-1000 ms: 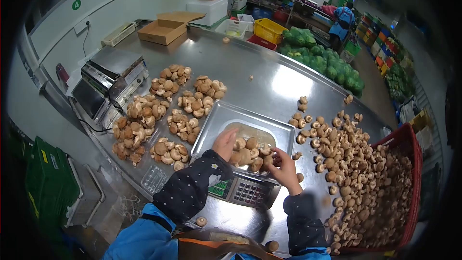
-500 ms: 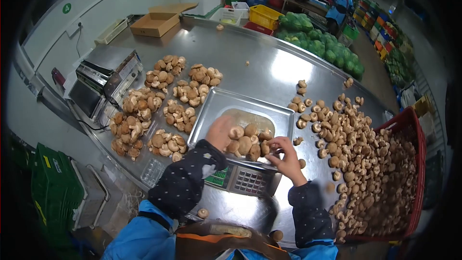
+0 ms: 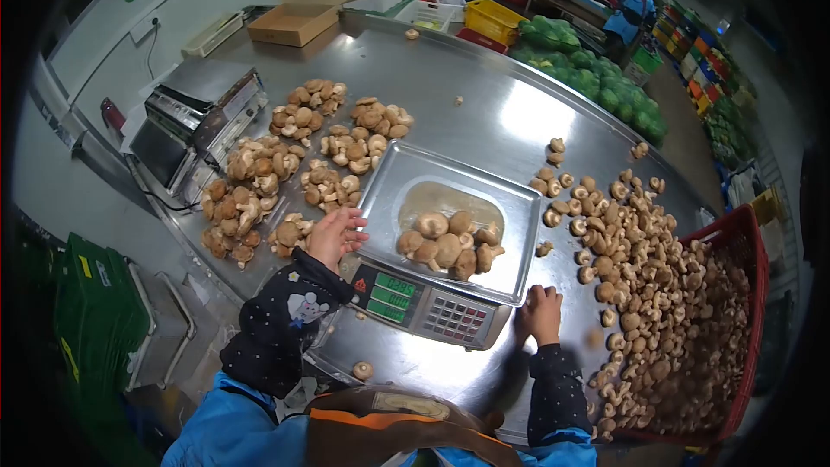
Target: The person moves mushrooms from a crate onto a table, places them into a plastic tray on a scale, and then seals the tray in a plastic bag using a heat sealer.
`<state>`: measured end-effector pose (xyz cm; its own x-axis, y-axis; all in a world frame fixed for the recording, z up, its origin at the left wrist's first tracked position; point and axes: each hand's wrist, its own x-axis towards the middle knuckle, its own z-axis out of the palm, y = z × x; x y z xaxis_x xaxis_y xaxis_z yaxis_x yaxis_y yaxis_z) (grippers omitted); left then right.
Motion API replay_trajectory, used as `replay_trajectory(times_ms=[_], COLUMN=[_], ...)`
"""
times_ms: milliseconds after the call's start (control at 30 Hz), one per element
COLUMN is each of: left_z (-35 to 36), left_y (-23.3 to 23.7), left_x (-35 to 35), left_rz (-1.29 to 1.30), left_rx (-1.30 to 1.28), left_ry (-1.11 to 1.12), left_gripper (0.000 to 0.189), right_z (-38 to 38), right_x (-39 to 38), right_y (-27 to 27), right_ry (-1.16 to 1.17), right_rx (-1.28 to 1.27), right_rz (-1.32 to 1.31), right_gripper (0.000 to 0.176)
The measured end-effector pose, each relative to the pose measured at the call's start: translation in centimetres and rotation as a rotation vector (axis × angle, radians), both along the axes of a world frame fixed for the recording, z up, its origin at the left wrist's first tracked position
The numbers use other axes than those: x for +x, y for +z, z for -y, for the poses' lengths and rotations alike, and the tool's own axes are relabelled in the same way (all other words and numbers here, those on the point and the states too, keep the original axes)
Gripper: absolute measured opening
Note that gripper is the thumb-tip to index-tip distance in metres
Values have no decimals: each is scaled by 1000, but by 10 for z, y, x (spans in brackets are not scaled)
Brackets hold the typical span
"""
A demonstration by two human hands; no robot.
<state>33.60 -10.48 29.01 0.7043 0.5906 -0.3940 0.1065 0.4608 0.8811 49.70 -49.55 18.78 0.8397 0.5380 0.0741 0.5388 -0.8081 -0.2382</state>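
Note:
A small heap of shiitake mushrooms [image 3: 448,246] lies on the steel pan [image 3: 510,207] of a digital scale [image 3: 424,307], whose green display is lit. My left hand [image 3: 335,236] is at the pan's left edge, empty, fingers apart, partly in front of a mushroom pile [image 3: 290,232]. Off the pan's lower right corner, my right hand [image 3: 542,316] is down at the table with fingers curled together. They close over the spot where a single mushroom lay; the fingers hide it now.
A red crate [image 3: 750,320] tips a large spread of loose mushrooms [image 3: 644,294] onto the steel table [image 3: 450,69]. Several mushroom piles [image 3: 259,160] stand left of the scale, beside a wrapping machine [image 3: 194,121]. A cardboard box [image 3: 296,24] sits behind; a person [image 3: 629,13] is far off.
Both hands have left the mushrooms on the pan. My left hand moved left to the pan's edge and opened; my right hand moved right and down to the table beside the scale.

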Motion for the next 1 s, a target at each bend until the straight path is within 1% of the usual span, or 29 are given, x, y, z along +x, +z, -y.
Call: replay_trajectory(times_ms=[33,67,100,133,167,200,233,267,300,333,367,400,433,467,500,567,600,633,700,733,767,833,867,900,933,967,1000], left_z=[1,2,5,12,18,27,37,53,70,90,105,107,106,107,100,83,78,78,79,75,77,81,77,73,69,65,62], left_y=[1,1,0,2,6,11,18,32,44,50,53,55,56,53,49,36,24,17,3,-9,-9,-8,-1,-2,-3,-4,-11], left_x=[-2,-4,-5,-7,-6,-3,3,10,21,31,39,46,53,57,58,58,60,62,63,65,60,48,44,41,38,37,38], left_rz=[-3,12,30,82,85,99,111,140,171,231,295,278,259,233,239,223,384,388,290,154,158,52,13,5,28,54,34], left_rx=[5,62,117,177,175,245,316,247,176,187,200,258,319,206,213,268,151,152,1150,1387,1389,1539,1535,1526,1460,1398,1353], left_ry=[8,-3,-12,-18,-4,-113,-230,-303,-374,-421,-464,-591,-717,-629,-627,-477,-345,-346,-222,-438,-430,-424,-478,-482,-475,-468,-452], left_gripper=[30,31,32,30,30,30,31,33,35,38,41,42,43,40,40,39,40,40,43,53,53,61,69,69,69,69,64], right_z=[2,6,15,11,3,-20,-38,-55,-75,-96,-117,-132,-151,-156,-160,-151,-148,-150,-156,-158,-157,-150,-148,-144,-141,-141,-140], right_x=[-3,-4,2,5,2,-8,-11,-14,-17,-24,-30,-33,-41,-38,-34,-12,-2,-2,-7,-8,-13,-11,-9,-8,-6,-4,-1], right_y=[2,4,-13,-5,18,59,86,108,127,146,163,165,178,181,181,171,161,159,156,154,153,139,138,135,134,133,132], right_ry=[14,-14,-33,-151,-270,-204,-93,14,168,261,385,446,498,485,468,427,391,391,384,451,473,429,430,431,428,426,408], right_rx=[-7,93,338,444,547,636,636,636,623,616,589,534,574,630,685,644,710,710,597,390,244,276,275,364,454,455,495], right_rz=[-1,-12,105,67,25,44,46,47,133,114,168,118,46,-55,-156,-221,-275,-270,6,124,189,166,163,35,-91,-94,-145], right_gripper=[34,32,33,32,31,30,30,30,33,36,39,41,44,45,46,44,44,44,47,53,54,66,66,69,72,72,71])
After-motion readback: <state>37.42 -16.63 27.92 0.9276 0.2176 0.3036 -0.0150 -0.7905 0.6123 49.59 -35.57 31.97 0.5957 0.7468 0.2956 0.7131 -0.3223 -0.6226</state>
